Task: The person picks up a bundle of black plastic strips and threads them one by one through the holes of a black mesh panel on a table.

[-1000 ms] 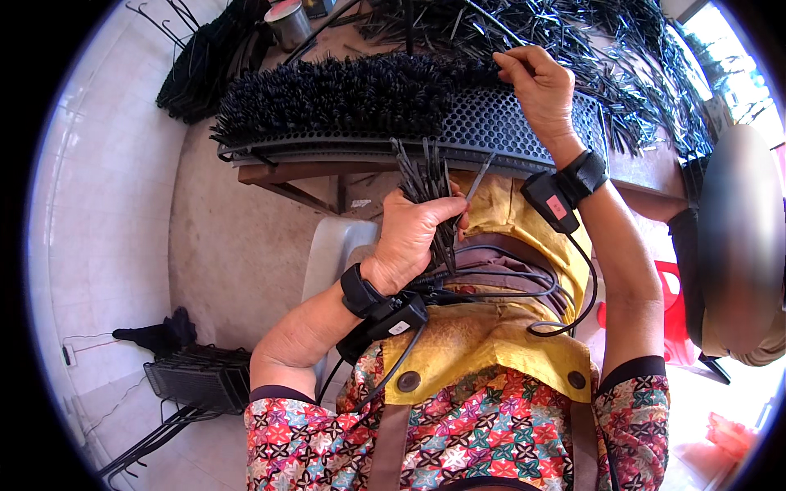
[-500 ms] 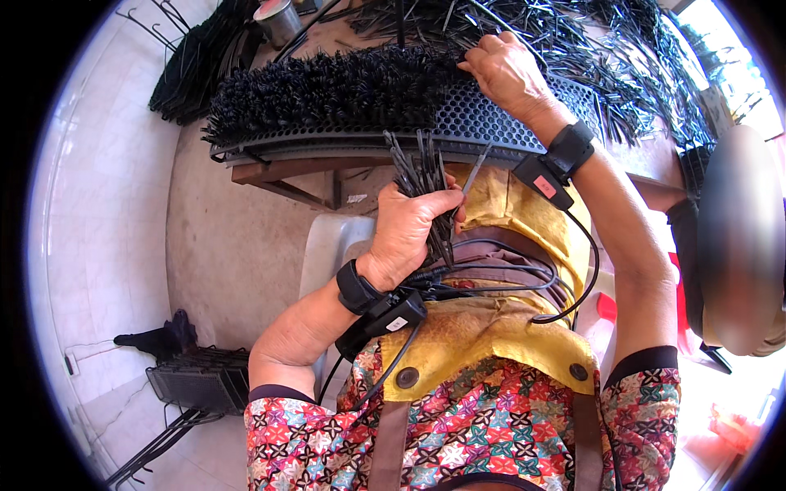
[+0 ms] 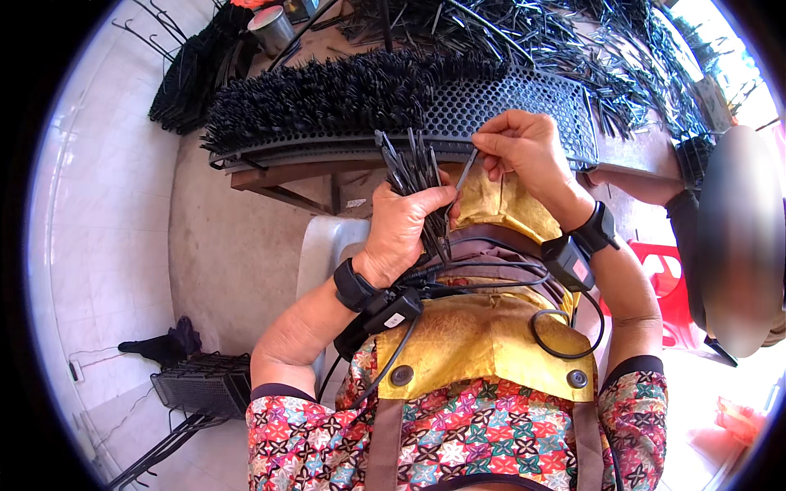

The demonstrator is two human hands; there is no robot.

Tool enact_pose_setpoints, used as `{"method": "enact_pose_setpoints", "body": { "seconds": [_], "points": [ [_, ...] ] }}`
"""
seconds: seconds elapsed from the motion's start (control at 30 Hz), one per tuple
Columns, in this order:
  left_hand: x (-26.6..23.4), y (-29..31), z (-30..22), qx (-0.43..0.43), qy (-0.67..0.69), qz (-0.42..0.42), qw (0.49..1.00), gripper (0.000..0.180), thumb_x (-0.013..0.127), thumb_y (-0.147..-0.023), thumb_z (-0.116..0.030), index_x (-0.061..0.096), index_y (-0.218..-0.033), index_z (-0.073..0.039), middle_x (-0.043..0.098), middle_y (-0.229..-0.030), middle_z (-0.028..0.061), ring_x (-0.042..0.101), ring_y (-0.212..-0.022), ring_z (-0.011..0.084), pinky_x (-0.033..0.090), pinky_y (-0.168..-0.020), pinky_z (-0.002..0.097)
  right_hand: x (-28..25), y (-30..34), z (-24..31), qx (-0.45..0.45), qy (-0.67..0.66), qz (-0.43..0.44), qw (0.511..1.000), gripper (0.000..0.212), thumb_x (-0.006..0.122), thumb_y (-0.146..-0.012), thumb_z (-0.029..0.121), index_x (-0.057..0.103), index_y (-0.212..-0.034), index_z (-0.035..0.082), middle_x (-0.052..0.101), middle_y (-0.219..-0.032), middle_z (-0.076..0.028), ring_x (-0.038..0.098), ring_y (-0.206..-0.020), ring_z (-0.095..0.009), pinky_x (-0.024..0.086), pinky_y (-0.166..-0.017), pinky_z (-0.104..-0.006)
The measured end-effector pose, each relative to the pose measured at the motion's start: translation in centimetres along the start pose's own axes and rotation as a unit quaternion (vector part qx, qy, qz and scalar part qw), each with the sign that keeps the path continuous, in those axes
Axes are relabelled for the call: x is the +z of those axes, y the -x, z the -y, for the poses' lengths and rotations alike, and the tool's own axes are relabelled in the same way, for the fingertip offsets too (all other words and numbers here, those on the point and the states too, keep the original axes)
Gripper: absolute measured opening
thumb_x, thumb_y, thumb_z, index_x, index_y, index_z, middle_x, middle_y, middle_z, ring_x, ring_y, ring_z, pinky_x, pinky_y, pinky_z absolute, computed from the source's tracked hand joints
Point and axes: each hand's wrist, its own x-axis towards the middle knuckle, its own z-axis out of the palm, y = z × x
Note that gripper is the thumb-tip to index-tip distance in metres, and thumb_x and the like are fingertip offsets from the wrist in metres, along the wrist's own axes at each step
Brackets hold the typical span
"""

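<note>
My left hand (image 3: 403, 219) is closed round a bundle of thin black strips (image 3: 413, 173), held in front of the yellow apron (image 3: 483, 340). One strip (image 3: 465, 173) sticks out from that hand to the right, and my right hand (image 3: 528, 155) pinches its upper end between thumb and fingers. Just beyond both hands lies a black perforated panel (image 3: 524, 106) with rows of round holes. Dense black tufts (image 3: 319, 102) of the same kind of strip fill its left and far parts, while holes show bare at the right.
The panel rests on a wooden table (image 3: 295, 173). Loose black strips (image 3: 606, 74) are heaped behind it, and a metal can (image 3: 272, 31) stands at the back left. A person (image 3: 692, 254) sits at the right near a red plastic stool (image 3: 667, 286). Black racks (image 3: 205, 383) are at lower left.
My right hand has come back from the panel's far tufts toward my left hand and now grips a strip's end. My left hand with the bundle has hardly moved.
</note>
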Motion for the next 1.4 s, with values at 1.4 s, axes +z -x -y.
{"method": "enact_pose_setpoints", "body": {
  "seconds": [1.4],
  "points": [
    [-0.1,0.2,0.2,-0.088,-0.053,0.067,0.992,0.013,0.066,-0.077,-0.001,0.061,-0.089,0.001,0.063,-0.074,0.0088,0.060,-0.059,0.0160,0.049,-0.053,0.0259,0.0,1.5,-1.5,-0.046,0.053,0.092,0.993,0.011,0.063,-0.078,0.001,0.065,-0.088,-0.004,0.063,-0.068,-0.004,0.056,-0.058,-0.007,0.045,-0.051,-0.0208]
  ]
}}
